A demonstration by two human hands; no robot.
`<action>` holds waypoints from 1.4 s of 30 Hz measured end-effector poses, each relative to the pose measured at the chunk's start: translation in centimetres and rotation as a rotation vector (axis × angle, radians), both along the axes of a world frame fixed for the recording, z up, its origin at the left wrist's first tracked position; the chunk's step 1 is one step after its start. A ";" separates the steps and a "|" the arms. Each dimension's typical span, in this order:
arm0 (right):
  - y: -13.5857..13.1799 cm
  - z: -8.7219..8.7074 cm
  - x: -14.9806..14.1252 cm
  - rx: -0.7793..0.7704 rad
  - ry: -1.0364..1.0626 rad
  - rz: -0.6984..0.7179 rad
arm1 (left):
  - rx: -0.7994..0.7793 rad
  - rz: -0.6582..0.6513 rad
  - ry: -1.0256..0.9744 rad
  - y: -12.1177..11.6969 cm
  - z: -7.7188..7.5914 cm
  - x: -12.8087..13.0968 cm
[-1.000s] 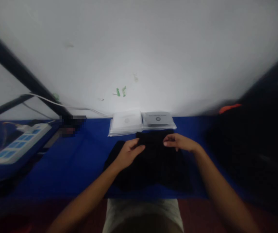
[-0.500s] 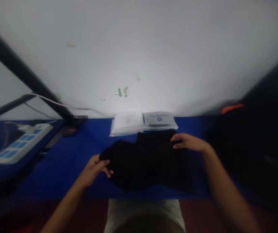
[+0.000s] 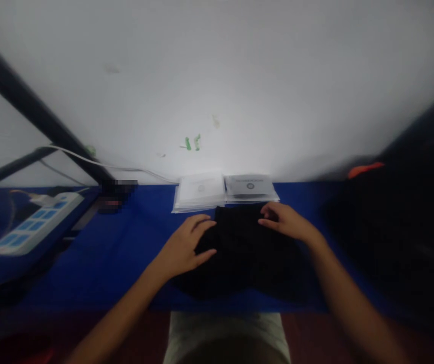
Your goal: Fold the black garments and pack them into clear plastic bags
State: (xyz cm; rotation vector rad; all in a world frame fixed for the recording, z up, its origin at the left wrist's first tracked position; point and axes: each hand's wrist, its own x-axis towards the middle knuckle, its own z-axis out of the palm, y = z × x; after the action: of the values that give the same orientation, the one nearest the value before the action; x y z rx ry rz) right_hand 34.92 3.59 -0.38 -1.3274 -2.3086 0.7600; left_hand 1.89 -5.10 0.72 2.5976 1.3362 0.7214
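A piece of black cloth (image 3: 239, 263), seemingly a garment, lies on the blue table top in front of me; its dark folds are hard to make out. My left hand (image 3: 186, 247) rests over the cloth's left side with thumb and fingers spread. At the far right corner, my right hand (image 3: 285, 221) touches the cloth, its thumb apart from its curled fingers. Just beyond the far edge lie a stack of clear plastic bags (image 3: 200, 192) and a second pile of bags (image 3: 250, 188) with a round printed mark.
On the left is a white power strip (image 3: 37, 225) with blue sockets and a plugged-in cord. A dark object (image 3: 112, 197), partly pixelated, sits by the frame post. To the right a large black heap (image 3: 383, 232) covers the blue table (image 3: 126, 263). A white wall stands behind.
My left hand has let go of the cloth's left edge and moved right onto the cloth, whose left part is now folded inward. The right hand has shifted slightly left.
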 end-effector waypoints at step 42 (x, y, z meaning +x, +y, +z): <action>-0.2 -0.4 -2.3 -0.130 -0.210 0.252 | -0.168 -0.055 0.013 2.8 -1.4 -1.1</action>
State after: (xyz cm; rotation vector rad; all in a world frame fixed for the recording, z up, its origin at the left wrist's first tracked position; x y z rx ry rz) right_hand 32.64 3.35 -0.74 -1.2349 -2.6707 0.8997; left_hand 0.83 -2.25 -0.66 2.4999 1.2645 0.5582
